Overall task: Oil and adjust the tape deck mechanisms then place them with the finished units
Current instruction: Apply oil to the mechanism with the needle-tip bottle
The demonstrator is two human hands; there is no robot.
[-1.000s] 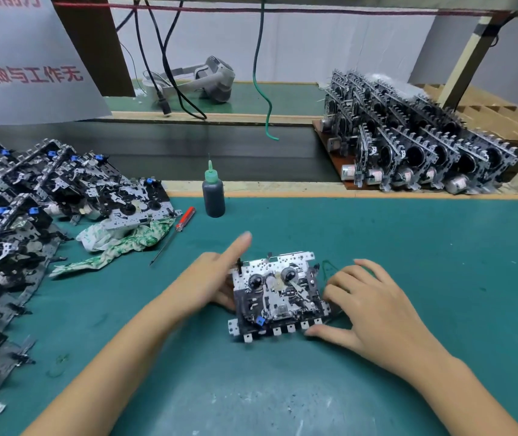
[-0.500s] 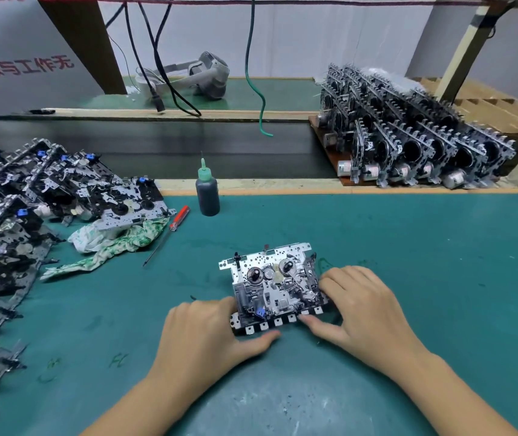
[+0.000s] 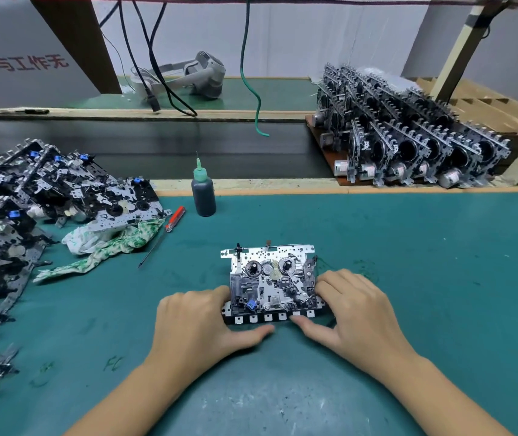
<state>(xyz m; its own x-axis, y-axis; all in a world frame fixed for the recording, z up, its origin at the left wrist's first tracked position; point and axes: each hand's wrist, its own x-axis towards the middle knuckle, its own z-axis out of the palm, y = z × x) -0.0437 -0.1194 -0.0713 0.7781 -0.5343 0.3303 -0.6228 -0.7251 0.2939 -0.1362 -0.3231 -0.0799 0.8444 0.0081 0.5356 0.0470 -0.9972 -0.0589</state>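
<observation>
A metal tape deck mechanism point(image 3: 270, 278) lies flat on the green mat point(image 3: 408, 262), its row of square tabs facing me. My left hand point(image 3: 201, 322) grips its near left corner, thumb along the front edge. At its right side, my right hand point(image 3: 355, 306) holds it with fingers curled against the edge and thumb under the front tabs. A dark oil bottle point(image 3: 203, 196) with a green needle cap stands upright behind it. Finished units point(image 3: 408, 146) stand in rows on a board at the back right.
A heap of unprocessed mechanisms point(image 3: 31, 209) covers the left side. A crumpled green-white cloth point(image 3: 107, 243) and a red-handled screwdriver point(image 3: 169, 228) lie beside it. A dark conveyor belt point(image 3: 157, 152) runs behind the mat. Cables and a grey headset point(image 3: 195, 75) sit on the far shelf.
My left hand came off the mechanism's top left, dropped to its near left corner and took hold. The mechanism turned slightly to lie square to me. My right hand stayed on the right side.
</observation>
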